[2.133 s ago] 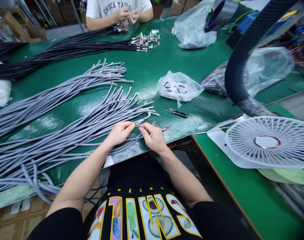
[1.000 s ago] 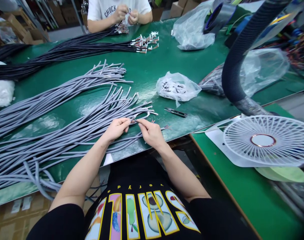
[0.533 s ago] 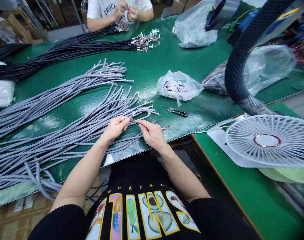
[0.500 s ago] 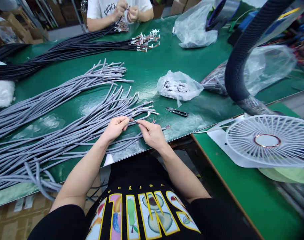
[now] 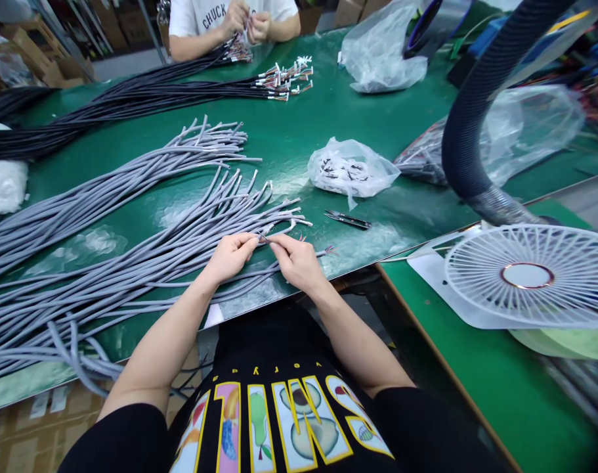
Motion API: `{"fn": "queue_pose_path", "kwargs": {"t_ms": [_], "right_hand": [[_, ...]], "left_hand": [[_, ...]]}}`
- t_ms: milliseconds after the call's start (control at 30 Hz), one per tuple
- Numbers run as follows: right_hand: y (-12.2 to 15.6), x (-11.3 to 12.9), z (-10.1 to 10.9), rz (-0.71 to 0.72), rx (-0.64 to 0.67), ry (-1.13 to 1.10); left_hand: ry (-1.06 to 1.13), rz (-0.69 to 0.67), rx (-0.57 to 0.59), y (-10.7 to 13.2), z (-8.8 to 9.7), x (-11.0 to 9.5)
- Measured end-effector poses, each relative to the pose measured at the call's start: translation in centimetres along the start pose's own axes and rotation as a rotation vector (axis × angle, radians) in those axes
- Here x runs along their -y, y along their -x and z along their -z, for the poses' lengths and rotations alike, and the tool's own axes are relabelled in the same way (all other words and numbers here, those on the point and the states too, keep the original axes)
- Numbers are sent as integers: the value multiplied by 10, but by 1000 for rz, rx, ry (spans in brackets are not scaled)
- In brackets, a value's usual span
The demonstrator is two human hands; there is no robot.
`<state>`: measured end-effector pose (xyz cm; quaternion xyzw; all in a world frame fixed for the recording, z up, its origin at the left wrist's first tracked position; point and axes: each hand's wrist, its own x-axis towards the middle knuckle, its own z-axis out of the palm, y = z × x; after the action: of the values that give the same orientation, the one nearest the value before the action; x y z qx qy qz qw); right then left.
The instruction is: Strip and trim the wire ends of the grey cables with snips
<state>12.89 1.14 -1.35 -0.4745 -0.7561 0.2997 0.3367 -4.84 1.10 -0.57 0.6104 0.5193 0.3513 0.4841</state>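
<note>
Gray cables (image 5: 180, 244) leftward — open bench (image 5: 411, 209) beside snips (image 5: 350, 221)

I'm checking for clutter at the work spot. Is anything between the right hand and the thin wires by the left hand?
Nothing visible stands in the way: the right hand and left hand meet at the thin wires. The snips lie beyond and to the right, outside that gap.

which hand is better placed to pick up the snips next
Right, I'd judge: the right hand is nearer the snips, which lie ahead and rightward; the left hand would reach past it. Both seem to pinch thin wires, though.
</note>
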Motion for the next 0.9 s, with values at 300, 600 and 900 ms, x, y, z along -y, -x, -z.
{"fn": "queue_pose_path", "kwargs": {"t_ms": [300, 600, 900], "right_hand": [[11, 21, 8, 174, 8, -96], [26, 47, 34, 326, 102, 14], [21, 2, 40, 96, -17, 278]], "left_hand": [[-168, -22, 5, 2, -4, 0], [-224, 21, 4, -2, -1, 5], [-452, -210, -138, 8, -6, -6]]}}
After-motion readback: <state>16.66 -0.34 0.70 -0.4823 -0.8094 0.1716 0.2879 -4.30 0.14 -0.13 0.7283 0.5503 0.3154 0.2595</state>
